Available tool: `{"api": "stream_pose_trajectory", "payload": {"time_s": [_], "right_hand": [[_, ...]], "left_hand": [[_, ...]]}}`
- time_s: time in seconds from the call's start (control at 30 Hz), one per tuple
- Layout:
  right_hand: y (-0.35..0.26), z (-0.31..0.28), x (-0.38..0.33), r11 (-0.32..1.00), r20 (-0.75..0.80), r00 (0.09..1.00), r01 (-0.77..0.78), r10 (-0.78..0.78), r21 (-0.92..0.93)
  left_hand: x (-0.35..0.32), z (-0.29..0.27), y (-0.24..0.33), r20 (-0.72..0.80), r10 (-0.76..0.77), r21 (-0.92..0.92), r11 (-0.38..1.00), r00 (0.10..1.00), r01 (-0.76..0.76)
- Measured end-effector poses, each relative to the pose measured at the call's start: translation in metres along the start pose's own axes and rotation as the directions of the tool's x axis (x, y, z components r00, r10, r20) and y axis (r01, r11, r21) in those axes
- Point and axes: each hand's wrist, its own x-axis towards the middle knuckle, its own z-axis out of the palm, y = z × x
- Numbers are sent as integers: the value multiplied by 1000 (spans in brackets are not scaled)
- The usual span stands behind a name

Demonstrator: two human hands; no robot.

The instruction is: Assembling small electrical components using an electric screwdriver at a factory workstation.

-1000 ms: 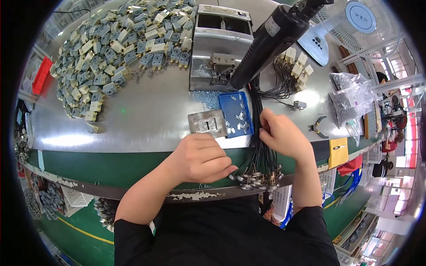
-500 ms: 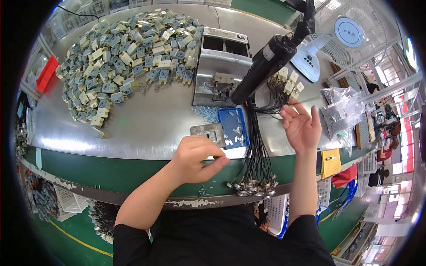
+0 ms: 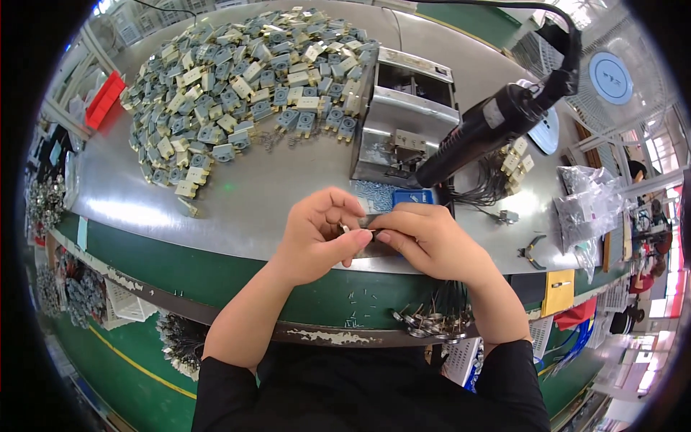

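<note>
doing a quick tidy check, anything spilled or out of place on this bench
Small pale bits lie scattered on the green ledge under the left hand and right hand, and one lone part sits apart from the big pile.

Beyond our fingers we see a heap of grey and cream connectors [image 3: 237,79], a metal machine [image 3: 407,119], and a black power screwdriver [image 3: 489,129]; pliers [image 3: 533,252] lie to their right.

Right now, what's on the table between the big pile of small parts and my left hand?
In the head view, only bare grey tabletop lies between the pile of parts and your left hand.
</note>
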Motion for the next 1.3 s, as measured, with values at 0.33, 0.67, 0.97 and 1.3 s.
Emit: {"api": "stream_pose_trajectory", "payload": {"time_s": [0.33, 0.67, 0.97, 1.3], "right_hand": [[13, 4, -1, 990, -139, 982, 136, -130, 34], [16, 2, -3, 966, -284, 925, 225, -254, -129], [21, -7, -7, 957, -245, 959, 197, -143, 212], [7, -7, -11, 975, -210, 971, 148, -112, 168]], "left_hand": [[11, -20, 14, 152, -248, -16, 967, 957, 254], [12, -9, -7, 54, -183, 181, 969, 982, 171], [2, 2, -13, 274, -157, -163, 965, 949, 207], [0, 10, -16, 283, -121, -178, 968, 951, 176]]}}
